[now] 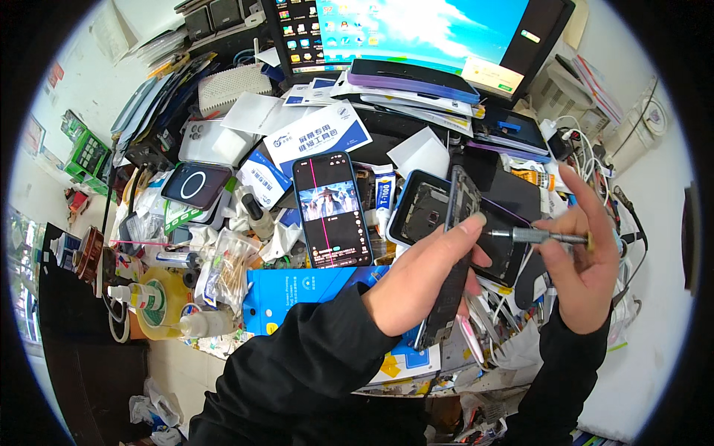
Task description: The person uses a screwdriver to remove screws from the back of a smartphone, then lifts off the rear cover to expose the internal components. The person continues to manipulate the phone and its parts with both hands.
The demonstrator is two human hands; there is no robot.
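My left hand (409, 286) grips an opened phone (442, 308) by its edges. The phone is held upright, nearly edge-on, with its bare inner side turned to the right. In my right hand (584, 279) a slim silver precision screwdriver (529, 236) lies level between thumb and fingers, its tip pointing left at the phone. Whether the tip touches a screw is too small to tell. Just behind the held phone is another opened phone part (420, 208) with a light blue rim. Partly covered by my hands, a dark phone housing (509, 256) rests beside it.
A lit phone (335, 212) with a pink line down its screen stands centre-left. Blue packaging (286, 297) lies in front. Cotton swabs (232, 279) in a bag, tape (163, 301) and a bottle (208, 324) crowd the left. A monitor (416, 30) stands behind; tweezers (487, 320) lie right.
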